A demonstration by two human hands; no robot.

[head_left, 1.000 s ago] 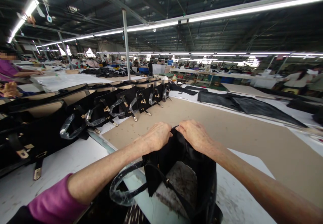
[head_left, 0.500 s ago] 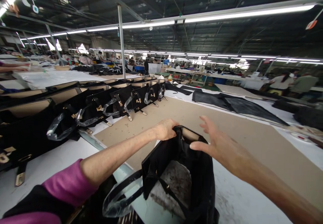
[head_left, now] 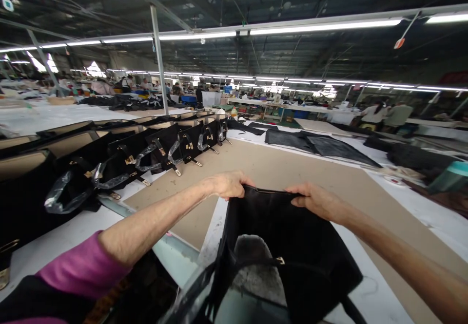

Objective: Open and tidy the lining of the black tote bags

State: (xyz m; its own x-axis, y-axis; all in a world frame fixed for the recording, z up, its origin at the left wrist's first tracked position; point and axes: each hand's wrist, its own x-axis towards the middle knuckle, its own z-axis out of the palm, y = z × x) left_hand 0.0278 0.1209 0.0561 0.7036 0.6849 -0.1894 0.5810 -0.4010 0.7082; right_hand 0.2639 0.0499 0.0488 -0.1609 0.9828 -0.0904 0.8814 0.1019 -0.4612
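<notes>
Black material fills the space right before you: it is a bag [head_left: 318, 251] on the near side of the table, with a worn grey pad [head_left: 260, 277] showing at its middle; whether the bag is around that pad or only against it, you cannot tell. Your left hand [head_left: 230, 184] grips the far edge near its left corner, while your right hand [head_left: 312, 200] pinches the same edge farther right, leaving it nearly straight between them. That edge seems to be the part in hand; how much else this bag needs doesn't show. Beyond lies a brown sheet [head_left: 292, 161]. To its left stand more black bags [head_left: 164, 143], plastic-wrapped handles and metal fittings already on. Farther off, dark pieces [head_left: 325, 147] lie flat, and people [head_left: 373, 115] stand near distant tables.
</notes>
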